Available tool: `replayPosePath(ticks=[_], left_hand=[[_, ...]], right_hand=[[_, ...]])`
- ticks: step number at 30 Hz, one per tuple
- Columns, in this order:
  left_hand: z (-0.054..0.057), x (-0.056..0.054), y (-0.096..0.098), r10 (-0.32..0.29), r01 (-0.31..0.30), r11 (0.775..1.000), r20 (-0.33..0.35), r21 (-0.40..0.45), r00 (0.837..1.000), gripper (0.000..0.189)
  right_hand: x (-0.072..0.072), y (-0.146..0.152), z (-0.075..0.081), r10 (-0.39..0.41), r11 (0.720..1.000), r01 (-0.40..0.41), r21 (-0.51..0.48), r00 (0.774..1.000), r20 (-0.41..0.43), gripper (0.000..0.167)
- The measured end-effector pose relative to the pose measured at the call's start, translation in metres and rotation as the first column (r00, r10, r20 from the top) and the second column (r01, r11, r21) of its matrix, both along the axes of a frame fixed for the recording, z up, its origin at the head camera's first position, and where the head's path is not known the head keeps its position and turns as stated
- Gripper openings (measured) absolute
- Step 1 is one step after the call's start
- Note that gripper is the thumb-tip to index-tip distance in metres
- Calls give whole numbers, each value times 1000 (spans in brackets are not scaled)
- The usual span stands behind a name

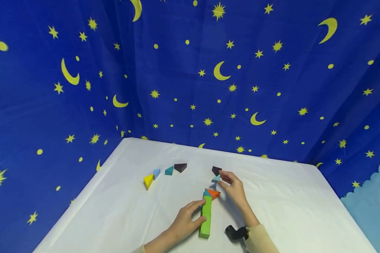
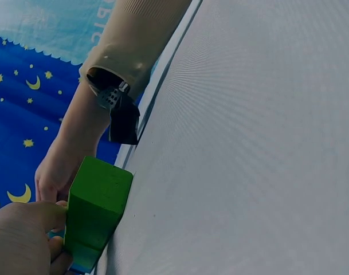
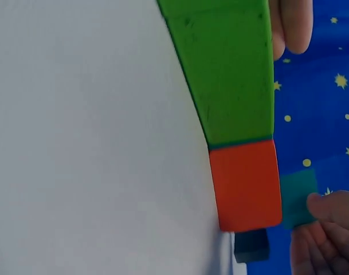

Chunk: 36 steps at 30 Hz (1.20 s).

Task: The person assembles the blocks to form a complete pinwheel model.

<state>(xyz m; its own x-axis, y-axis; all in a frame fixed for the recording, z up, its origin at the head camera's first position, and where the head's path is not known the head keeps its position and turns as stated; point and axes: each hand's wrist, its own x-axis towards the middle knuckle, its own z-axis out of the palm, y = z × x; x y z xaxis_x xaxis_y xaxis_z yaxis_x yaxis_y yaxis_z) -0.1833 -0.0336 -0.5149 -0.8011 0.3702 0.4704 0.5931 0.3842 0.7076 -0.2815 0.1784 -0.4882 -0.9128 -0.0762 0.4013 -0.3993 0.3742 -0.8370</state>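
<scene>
Green blocks (image 1: pixel 206 219) lie end to end in a row on the white table. My left hand (image 1: pixel 185 219) rests its fingertips and thumb against their left side. At the row's far end are a small blue triangular block (image 1: pixel 206 192) and an orange triangular block (image 1: pixel 213 194), whose flat orange side (image 3: pixel 246 186) faces the right wrist camera. Between thumb and fingers, my right hand (image 1: pixel 235 189) pinches a teal triangular block (image 1: pixel 216 179) just beyond them. Right behind it sits a black block (image 1: pixel 216 170), partly hidden by the fingers.
Farther left on the table (image 1: pixel 114 196) lie a yellow triangular block (image 1: pixel 148 181), a light blue one (image 1: pixel 156 173), a teal one (image 1: pixel 169 170) and a black one (image 1: pixel 180 167). A black device (image 1: pixel 235 233) is strapped at the right wrist. Blue star-patterned cloth (image 1: pixel 177 70) surrounds the table.
</scene>
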Motion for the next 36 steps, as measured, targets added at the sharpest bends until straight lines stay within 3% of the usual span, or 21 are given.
replayPosePath(ticks=[5,10,18,22,27,34,36], left_hand=[[-2,3,1,-7,9,1000,105,-16,994,49],[-2,1,3,-9,9,1000,42,-4,999,49],[5,-12,4,1,-1,1000,25,17,1000,50],[7,-14,6,-6,5,1000,43,18,999,51],[5,-10,5,-11,10,1000,85,4,996,51],[0,-3,2,-19,21,1000,119,-16,993,51],[0,-3,2,-21,23,1000,117,-14,993,50]], right_hand=[[5,0,-12,14,999,-11,-30,995,101,39],[2,0,-15,11,999,-6,-33,989,148,39],[6,-12,31,70,997,-72,10,986,154,37],[7,-13,40,42,997,-51,50,985,164,37],[9,-13,31,46,997,-57,60,984,170,36],[-3,-7,-9,34,999,-37,12,982,184,37],[-5,-6,-14,27,999,-30,12,982,189,36]])
